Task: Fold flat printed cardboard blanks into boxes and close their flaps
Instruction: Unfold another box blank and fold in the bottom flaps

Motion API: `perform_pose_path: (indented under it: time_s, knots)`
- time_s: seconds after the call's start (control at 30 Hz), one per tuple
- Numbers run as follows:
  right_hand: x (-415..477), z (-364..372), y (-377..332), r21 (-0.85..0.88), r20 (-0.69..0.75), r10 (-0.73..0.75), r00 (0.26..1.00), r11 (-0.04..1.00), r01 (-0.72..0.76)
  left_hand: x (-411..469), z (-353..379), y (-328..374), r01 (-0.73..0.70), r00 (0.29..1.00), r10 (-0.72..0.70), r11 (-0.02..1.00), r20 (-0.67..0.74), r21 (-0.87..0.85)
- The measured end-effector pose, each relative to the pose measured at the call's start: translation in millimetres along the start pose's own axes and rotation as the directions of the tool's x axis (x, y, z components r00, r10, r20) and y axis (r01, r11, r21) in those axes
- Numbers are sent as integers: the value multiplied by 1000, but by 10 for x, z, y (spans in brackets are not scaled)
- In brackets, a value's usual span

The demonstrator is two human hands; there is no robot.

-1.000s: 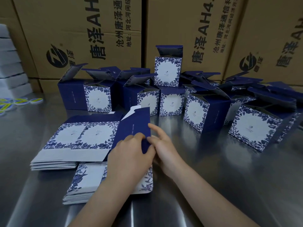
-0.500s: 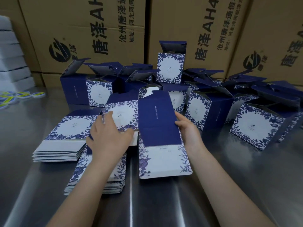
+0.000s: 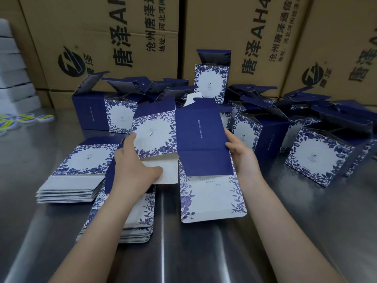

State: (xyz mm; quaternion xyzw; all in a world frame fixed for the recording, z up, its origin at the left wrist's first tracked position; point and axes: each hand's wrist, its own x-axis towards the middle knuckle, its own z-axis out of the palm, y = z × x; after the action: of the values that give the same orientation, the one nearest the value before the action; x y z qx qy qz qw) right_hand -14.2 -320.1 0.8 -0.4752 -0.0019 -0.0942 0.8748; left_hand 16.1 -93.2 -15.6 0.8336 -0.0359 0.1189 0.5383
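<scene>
Cartons: big brown cardboard cartons (image 3: 102, 37) are being kept at the back.
Table: a shiny metal table (image 3: 204, 252) is being used under everything.
Boxes: blue-and-white flowery boxes (image 3: 318, 160) are being kept open-topped behind the hands.
Stacks: flat blanks (image 3: 71, 184) are being piled on the left.
Blank: a half-opened blue-and-white cardboard blank (image 3: 202, 139) is being held over the table's middle.
Left hand (image 3: 132, 170): the blank's left side is being gripped.
Right hand (image 3: 242, 154): its right edge is being pinched.
</scene>
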Motion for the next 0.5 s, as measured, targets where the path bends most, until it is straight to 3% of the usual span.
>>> perform_pose_path:
  time_s: [0.17,0.37,0.5]
  knots:
    - [-45,39,-28,-30,40,-86,995,996,88,-75,109,11,-262,962,259,964,-89,-32]
    - [-109,180,-11,-141,118,-211,970,964,227,-176,213,99,-555,823,553,831,-132,23]
    - [-174,284,13,-220,174,-301,938,916,335,-222,225,155,-599,798,591,799,-115,-52]
